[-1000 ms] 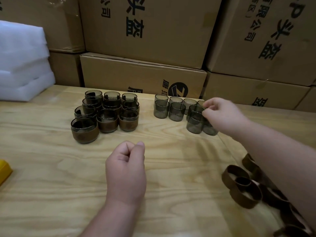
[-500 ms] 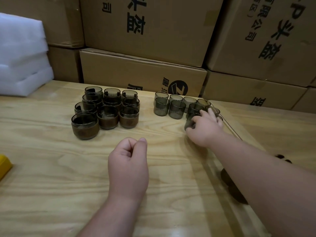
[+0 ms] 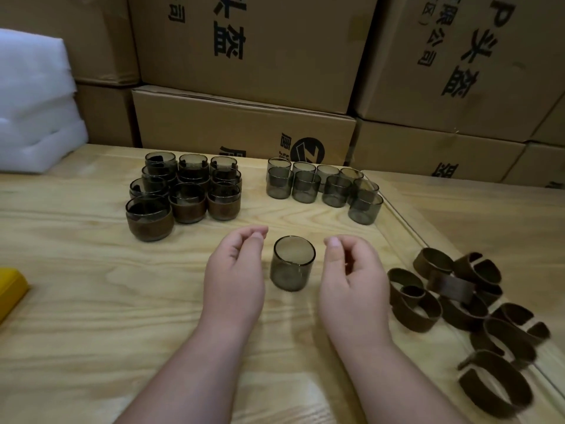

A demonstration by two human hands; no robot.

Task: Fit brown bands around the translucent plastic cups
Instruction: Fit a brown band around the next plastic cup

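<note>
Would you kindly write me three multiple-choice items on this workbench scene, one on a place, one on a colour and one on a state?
1. Where do the loose brown bands lie?
A. right of the hands
B. on the white foam
C. inside the cardboard boxes

2. What colour is the block at the wooden table's left edge?
A. red
B. yellow
C. blue

3. How is the single smoky translucent plastic cup between the left hand and right hand?
A. tipped over
B. banded
C. upright, unbanded

Answers: 1 A, they pile beside the right hand; 2 B, it shows yellow; 3 C, it stands bare.

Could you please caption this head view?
Bare cup stands between open left hand and right hand; brown bands beside.
</note>
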